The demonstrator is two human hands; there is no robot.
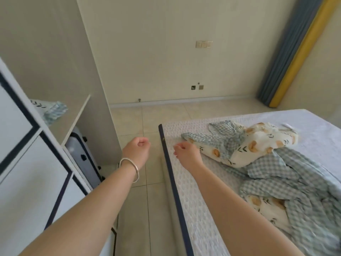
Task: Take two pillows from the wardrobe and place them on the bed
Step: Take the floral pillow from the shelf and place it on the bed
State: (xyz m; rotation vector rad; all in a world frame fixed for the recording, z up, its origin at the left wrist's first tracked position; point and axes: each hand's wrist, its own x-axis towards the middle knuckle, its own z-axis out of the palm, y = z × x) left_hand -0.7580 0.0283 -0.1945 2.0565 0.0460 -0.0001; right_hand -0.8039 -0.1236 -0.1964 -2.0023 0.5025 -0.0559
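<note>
Lying on the bed (313, 130), one pillow (258, 145) in a white case with orange prints and a blue checked border sits near the mattress corner, and a second pillow (273, 206) of the same print lies nearer the camera, partly under loose checked cloth. The right hand (186, 154) rests on the mattress just beside the first pillow's checked edge, fingers curled inward and holding nothing that can be made out. The left hand (138, 149) hangs over the floor (147, 115) between bed and wardrobe (27, 163), loosely curled and empty, with a silver bangle (130, 168) on its wrist. A dark blue band (171, 178) runs along the mattress edge between the two hands. In the open wardrobe, a shelf (73, 117) carries a folded bit of similar checked cloth (53, 111), and a grey suitcase (83, 157) stands below it.
</note>
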